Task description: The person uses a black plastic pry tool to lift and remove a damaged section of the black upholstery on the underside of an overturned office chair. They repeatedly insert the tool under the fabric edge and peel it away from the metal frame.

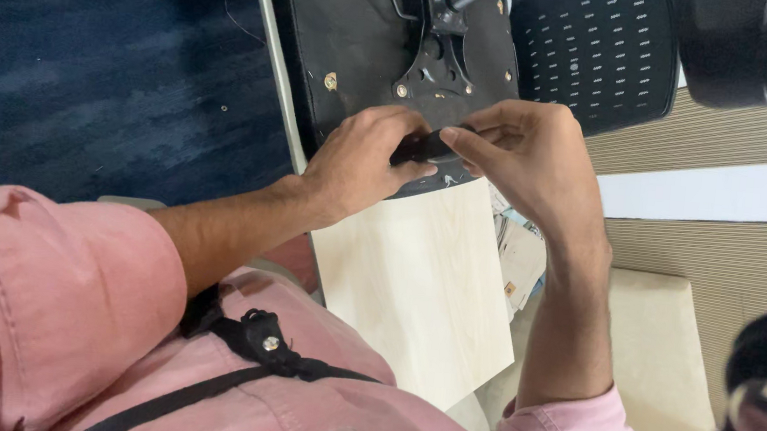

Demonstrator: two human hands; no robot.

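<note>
Hands met over a small black part (423,144) at the edge of an upturned black chair seat (362,45): the left hand (365,162) was curled closed around one end, while the right hand (525,154) pinched the other end between thumb and fingers. Below them, a pale wooden board (418,294) lay across the lap of the person in a pink shirt (65,307), with papers (520,257) tucked just beside it.
</note>
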